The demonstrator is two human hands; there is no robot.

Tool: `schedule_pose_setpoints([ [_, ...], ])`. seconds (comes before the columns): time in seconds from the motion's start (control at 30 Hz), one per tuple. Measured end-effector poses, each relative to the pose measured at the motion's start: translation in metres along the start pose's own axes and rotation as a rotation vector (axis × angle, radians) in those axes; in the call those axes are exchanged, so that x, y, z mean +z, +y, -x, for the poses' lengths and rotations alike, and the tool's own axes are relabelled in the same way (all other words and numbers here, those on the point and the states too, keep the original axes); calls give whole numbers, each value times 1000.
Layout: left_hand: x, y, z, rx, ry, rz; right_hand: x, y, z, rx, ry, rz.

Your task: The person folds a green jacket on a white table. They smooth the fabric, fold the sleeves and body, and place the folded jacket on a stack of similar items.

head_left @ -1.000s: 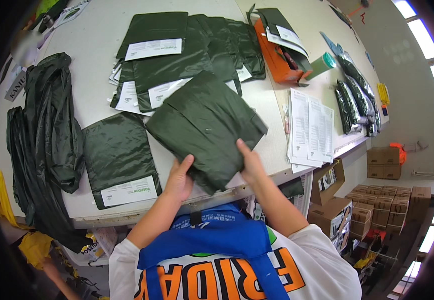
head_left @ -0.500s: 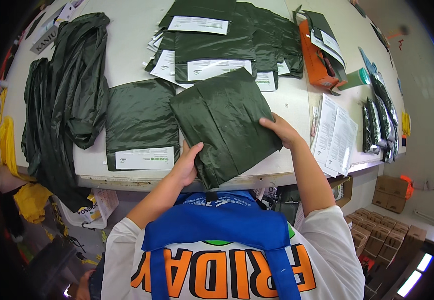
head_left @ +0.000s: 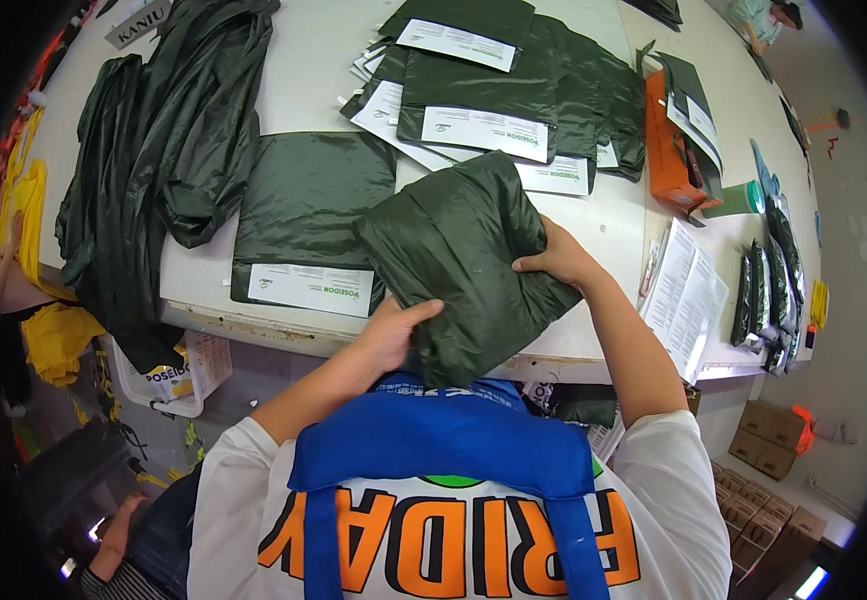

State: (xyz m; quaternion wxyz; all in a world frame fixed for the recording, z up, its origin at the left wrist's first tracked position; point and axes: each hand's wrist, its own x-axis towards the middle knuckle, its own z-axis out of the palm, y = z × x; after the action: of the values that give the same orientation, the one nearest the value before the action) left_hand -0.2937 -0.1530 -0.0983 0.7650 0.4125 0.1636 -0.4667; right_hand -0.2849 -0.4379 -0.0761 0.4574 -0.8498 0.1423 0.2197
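Note:
My left hand point(head_left: 399, 328) and my right hand point(head_left: 560, 260) both grip a folded bundle of dark green, shiny fabric point(head_left: 459, 250), held over the table's near edge. The left thumb lies on top of its lower left side, and the right thumb presses its right side; my other fingers are mostly hidden beneath. The bundle is tilted, with creases running across it and its lower end hanging toward me. Just left of it lies a flat dark green packet point(head_left: 316, 190) with a white card along its bottom. Behind the bundle is a stack of similar packets point(head_left: 479, 85).
Long dark green fabric point(head_left: 189, 130) drapes off the table's left side above a white basket point(head_left: 216, 365). On the right are an orange box point(head_left: 666, 150), a green-lidded container point(head_left: 754, 197), printed sheets point(head_left: 689, 290) and several dark packets point(head_left: 769, 280). Other people are at the edges.
The bundle's flat panel has become more crumpled, its right side bunched in my right hand. My left hand has moved inward on it. The whole view has shifted a little.

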Motion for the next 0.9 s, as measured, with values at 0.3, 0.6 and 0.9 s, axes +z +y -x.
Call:
schedule_pose_setpoints([
  [0.3,11,-63,-35,103,167,303,88,-82,72,-505,214,555],
  [0.6,25,-2,31,-182,-230,-257,77,-56,44,-100,15,646],
  [0.9,-48,92,37,283,-1,-371,64,-133,80,-313,-419,505],
])
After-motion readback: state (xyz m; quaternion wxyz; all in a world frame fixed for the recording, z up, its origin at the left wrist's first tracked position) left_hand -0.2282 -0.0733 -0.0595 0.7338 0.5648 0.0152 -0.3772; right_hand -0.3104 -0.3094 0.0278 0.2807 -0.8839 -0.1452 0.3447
